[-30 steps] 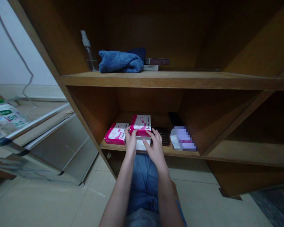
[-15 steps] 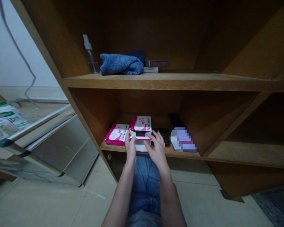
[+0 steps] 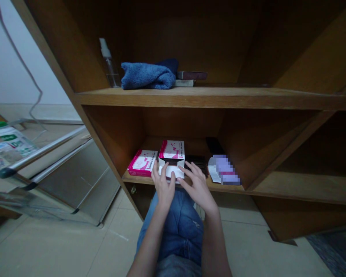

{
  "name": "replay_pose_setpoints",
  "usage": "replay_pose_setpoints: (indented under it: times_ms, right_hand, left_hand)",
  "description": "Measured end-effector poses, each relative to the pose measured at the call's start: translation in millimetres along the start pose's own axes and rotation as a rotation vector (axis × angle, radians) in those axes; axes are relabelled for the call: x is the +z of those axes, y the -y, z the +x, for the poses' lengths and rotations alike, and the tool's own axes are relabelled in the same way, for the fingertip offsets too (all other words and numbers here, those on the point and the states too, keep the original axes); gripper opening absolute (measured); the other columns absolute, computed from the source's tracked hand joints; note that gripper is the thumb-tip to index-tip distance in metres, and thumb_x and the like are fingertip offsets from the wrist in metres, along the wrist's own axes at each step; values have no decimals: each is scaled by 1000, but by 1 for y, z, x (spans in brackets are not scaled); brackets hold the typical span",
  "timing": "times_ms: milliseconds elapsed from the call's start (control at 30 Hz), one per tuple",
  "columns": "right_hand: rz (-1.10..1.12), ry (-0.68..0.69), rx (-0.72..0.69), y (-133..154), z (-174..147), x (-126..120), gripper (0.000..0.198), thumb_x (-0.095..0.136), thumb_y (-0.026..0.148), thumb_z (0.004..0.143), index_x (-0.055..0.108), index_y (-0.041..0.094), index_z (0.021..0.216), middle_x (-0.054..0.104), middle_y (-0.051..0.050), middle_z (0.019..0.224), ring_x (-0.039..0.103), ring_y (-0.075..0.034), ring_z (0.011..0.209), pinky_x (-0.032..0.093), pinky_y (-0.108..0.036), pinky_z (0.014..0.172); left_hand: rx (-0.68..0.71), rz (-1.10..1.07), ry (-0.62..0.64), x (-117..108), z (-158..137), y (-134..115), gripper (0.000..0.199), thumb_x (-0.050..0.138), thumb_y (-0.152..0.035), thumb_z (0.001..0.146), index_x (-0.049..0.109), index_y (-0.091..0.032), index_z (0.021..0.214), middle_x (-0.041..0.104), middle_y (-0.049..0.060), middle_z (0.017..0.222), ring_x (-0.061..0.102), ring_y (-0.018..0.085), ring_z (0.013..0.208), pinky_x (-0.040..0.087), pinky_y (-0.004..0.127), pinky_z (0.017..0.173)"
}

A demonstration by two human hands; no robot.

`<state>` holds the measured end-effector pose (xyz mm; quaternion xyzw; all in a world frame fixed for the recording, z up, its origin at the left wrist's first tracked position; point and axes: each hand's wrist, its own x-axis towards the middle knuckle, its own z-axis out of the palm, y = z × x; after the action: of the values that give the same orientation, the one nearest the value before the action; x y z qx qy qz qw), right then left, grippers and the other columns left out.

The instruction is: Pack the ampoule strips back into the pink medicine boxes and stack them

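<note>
Our open pink-and-white box (image 3: 172,149) sits on the lower shelf (image 3: 225,187), its white flap (image 3: 170,171) folded out toward us. At the box's near left is our left hand (image 3: 163,187), at its near right our right hand (image 3: 198,185); in both, the grip is apart, fingers spread at the flap. We'd do well to press lightly and evenly, sparing the thin card creases. Left of the box lies 1 similar carton (image 3: 143,163); above it, a blue towel (image 3: 147,76).
</note>
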<state>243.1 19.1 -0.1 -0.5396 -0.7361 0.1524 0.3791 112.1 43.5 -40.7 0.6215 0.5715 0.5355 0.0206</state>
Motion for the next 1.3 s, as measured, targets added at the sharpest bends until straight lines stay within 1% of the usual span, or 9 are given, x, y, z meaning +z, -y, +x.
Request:
replay_pose_setpoints:
  times_ms: [133, 300, 400, 500, 633, 767, 1000, 1133, 1300]
  right_hand:
    - [132, -25, -74, 14, 5, 0, 37, 49, 37, 87, 56, 24, 120, 52, -8, 128, 42, -23, 120, 35, -44, 102]
    - [146, 69, -171, 27, 6, 13, 45, 52, 35, 85, 48, 25, 129, 49, -7, 132, 37, -23, 125, 33, -44, 104]
    - [83, 139, -131, 24, 4, 21, 54, 53, 40, 83, 43, 22, 133, 42, -10, 138, 31, -26, 130, 29, -46, 106]
    - [55, 135, -92, 16, 2, 23, 58, 53, 43, 83, 39, 22, 136, 39, -11, 141, 29, -27, 132, 28, -49, 106]
    - [100, 167, -120, 9, -3, 12, 60, 52, 45, 84, 34, 26, 138, 39, -8, 142, 29, -25, 133, 30, -48, 105]
    - [130, 235, -65, 8, -8, -9, 62, 52, 46, 83, 35, 25, 138, 40, -9, 141, 35, -24, 130, 30, -48, 105]
    - [236, 163, 15, -4, -13, -27, 60, 53, 45, 83, 33, 29, 138, 39, -6, 142, 35, -24, 131, 28, -48, 107]
    - [302, 123, 57, -13, -12, -20, 57, 53, 43, 83, 36, 29, 136, 42, -7, 139, 45, -23, 123, 36, -46, 102]
    - [428, 82, 84, -14, -3, -1, 51, 54, 40, 83, 45, 26, 131, 46, -9, 135, 57, -22, 108, 50, -37, 87]
  left_hand:
    - [20, -6, 17, 4, -10, 11, 40, 48, -29, 84, 49, -18, 123, 30, 17, 141, 28, 29, 131, 26, 48, 104]
    - [-6, -47, -26, 12, -16, 19, 43, 49, -30, 83, 45, -20, 125, 34, 16, 139, 31, 29, 130, 29, 49, 103]
    - [-5, -72, -57, 15, -19, 23, 46, 51, -29, 82, 42, -17, 126, 39, 17, 135, 35, 28, 128, 30, 48, 103]
    - [-21, -114, -82, 16, -20, 24, 49, 52, -28, 82, 37, -17, 128, 42, 17, 134, 37, 27, 127, 30, 48, 103]
    - [-85, -146, -76, 15, -22, 23, 58, 54, -31, 81, 31, -15, 131, 40, 19, 134, 37, 27, 127, 31, 47, 103]
    - [-144, -188, -54, 12, -23, 22, 64, 55, -34, 81, 26, -16, 135, 36, 19, 137, 33, 27, 129, 29, 46, 105]
    - [-165, -187, -48, 14, -25, 21, 67, 55, -37, 81, 24, -16, 137, 35, 19, 139, 31, 28, 131, 27, 48, 105]
    - [-122, -159, -52, 16, -27, 24, 68, 55, -37, 80, 23, -16, 138, 36, 19, 139, 31, 29, 131, 26, 49, 105]
    - [-113, -153, -41, 15, -27, 24, 68, 54, -36, 81, 23, -16, 138, 35, 19, 140, 31, 29, 131, 27, 48, 105]
